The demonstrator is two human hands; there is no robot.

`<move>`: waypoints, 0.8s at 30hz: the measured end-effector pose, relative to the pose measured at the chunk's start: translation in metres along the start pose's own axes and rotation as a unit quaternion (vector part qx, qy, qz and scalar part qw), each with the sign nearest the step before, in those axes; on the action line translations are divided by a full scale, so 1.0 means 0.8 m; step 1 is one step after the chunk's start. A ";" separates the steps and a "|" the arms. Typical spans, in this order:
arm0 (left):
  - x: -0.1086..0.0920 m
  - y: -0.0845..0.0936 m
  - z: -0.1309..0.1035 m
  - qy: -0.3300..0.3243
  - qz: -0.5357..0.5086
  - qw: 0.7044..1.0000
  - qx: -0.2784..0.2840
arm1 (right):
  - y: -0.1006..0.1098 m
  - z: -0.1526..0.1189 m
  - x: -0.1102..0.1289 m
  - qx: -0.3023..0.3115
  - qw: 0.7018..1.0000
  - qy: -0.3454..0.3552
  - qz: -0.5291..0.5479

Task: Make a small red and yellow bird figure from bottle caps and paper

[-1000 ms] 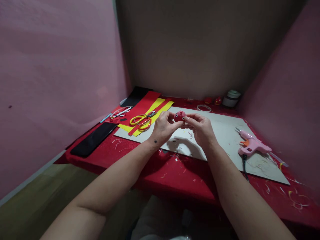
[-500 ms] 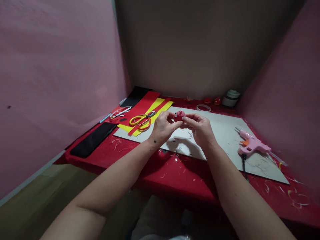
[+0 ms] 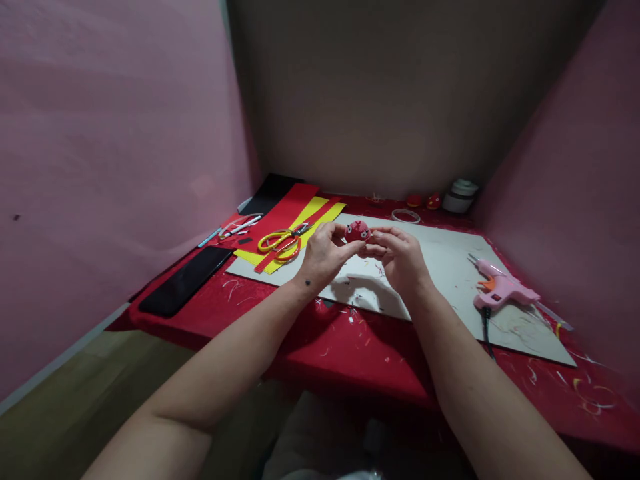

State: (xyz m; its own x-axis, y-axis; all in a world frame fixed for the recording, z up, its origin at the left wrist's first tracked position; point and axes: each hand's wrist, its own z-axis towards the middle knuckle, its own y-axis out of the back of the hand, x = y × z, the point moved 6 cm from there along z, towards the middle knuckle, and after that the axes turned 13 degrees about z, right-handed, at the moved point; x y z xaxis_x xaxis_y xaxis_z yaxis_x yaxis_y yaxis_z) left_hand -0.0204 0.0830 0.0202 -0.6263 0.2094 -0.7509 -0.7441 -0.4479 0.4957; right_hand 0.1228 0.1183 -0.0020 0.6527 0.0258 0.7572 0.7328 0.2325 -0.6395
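Note:
Between both hands, above the white board (image 3: 445, 280), is a small round red figure (image 3: 357, 231) with white-and-black eyes and dark brows. My left hand (image 3: 327, 252) grips its left side, the thumb stretched along below it. On the other side, the fingers of my right hand (image 3: 399, 255) pinch its right edge. Its back and underside are hidden by the fingers. Left of my left hand, scissors (image 3: 280, 241) with yellow and orange handles lie on yellow (image 3: 320, 223) and red sheets (image 3: 293, 207).
A pink glue gun (image 3: 505, 287) with a black cord rests on the board's right. Behind stand a lidded jar (image 3: 460, 195), a small red figure (image 3: 433, 201) and a white ring (image 3: 406, 216). A black phone-like slab (image 3: 186, 280) lies left. Paper scraps litter the red cloth (image 3: 345, 360).
My right thumb has moved off the front of the red figure, so both its eyes now show. My hands have otherwise stayed in nearly the same place.

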 end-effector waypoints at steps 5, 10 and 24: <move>-0.001 0.002 -0.001 -0.007 -0.004 1.000 -0.008 | 0.003 -0.001 -0.018 0.002 0.990 -0.120 0.067; -0.005 -0.001 -0.003 -0.036 -0.007 0.999 0.009 | -0.004 -0.007 -0.031 0.031 0.972 -0.183 0.147; -0.009 0.016 0.003 -0.103 -0.131 0.986 -0.006 | 0.005 0.002 -0.024 -0.004 0.979 -0.106 0.176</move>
State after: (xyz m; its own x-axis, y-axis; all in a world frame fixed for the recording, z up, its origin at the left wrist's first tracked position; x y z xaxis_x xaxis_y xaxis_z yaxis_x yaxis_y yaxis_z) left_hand -0.0257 0.0777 0.0331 -0.4485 0.4907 -0.7471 -0.8841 -0.3661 0.2904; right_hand 0.1127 0.1203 -0.0193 0.8107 0.3046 0.4999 0.4718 0.1657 -0.8660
